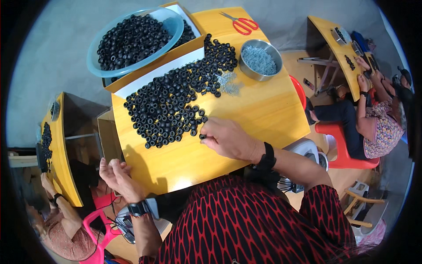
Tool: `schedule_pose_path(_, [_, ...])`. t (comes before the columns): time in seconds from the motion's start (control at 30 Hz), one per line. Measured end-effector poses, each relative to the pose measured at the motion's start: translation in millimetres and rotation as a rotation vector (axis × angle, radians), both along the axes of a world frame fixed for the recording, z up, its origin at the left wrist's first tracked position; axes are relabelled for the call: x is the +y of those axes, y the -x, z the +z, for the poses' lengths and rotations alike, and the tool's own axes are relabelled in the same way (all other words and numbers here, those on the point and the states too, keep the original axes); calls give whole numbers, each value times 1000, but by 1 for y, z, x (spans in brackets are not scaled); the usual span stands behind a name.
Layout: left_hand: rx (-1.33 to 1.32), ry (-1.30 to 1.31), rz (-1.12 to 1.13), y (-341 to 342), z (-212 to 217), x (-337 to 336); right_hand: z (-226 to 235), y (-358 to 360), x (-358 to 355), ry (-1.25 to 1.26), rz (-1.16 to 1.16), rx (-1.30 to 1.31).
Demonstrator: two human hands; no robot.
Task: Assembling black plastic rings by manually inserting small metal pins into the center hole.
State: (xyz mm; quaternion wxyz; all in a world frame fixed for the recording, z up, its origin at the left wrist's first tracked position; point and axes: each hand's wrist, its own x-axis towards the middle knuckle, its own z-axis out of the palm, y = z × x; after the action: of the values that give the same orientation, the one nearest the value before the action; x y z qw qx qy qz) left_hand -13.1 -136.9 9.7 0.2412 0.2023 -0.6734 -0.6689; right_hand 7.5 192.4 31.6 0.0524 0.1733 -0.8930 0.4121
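Observation:
Many small black ring-shaped pieces point(165, 103) lie spread over the yellow table point(259, 114). At the near right edge of this spread, my right hand point(231, 140) pinches one black ring-shaped piece point(202, 137) between thumb and fingertips. My left hand point(121, 179) is held at the table's left front edge, apart from the pieces. Its fingers are bent in together, and whatever they may hold is hidden. A little heap of tiny pale, clear-looking bits point(228, 83) lies beside the black pieces. More such bits fill a round metal bowl point(241, 59).
A blue-green basin point(92, 61) heaped with black pieces rests on a cardboard box point(154, 66) at the back left. Red-handled scissors point(242, 25) lie at the far edge. People work at other yellow tables on the left point(70, 154) and right point(327, 37). A red stool point(338, 141) stands right.

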Motion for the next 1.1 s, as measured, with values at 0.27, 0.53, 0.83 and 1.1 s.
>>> schedule_pose_path(0.27, [-242, -282, -998, -32, 31, 105, 23, -24, -12, 35, 90, 111])
schedule_pose_path(0.53, [-317, -300, -1229, -20, 14, 139, 15, -39, 22, 81, 3, 70])
schedule_pose_path(0.83, [-95, 63, -1220, -21, -2, 150, -1, 19, 95, 10, -365, 64])
schedule_pose_path(1.1, [-127, 33, -1174, -23, -4, 147, 1, 28, 74, -261, -326, 31])
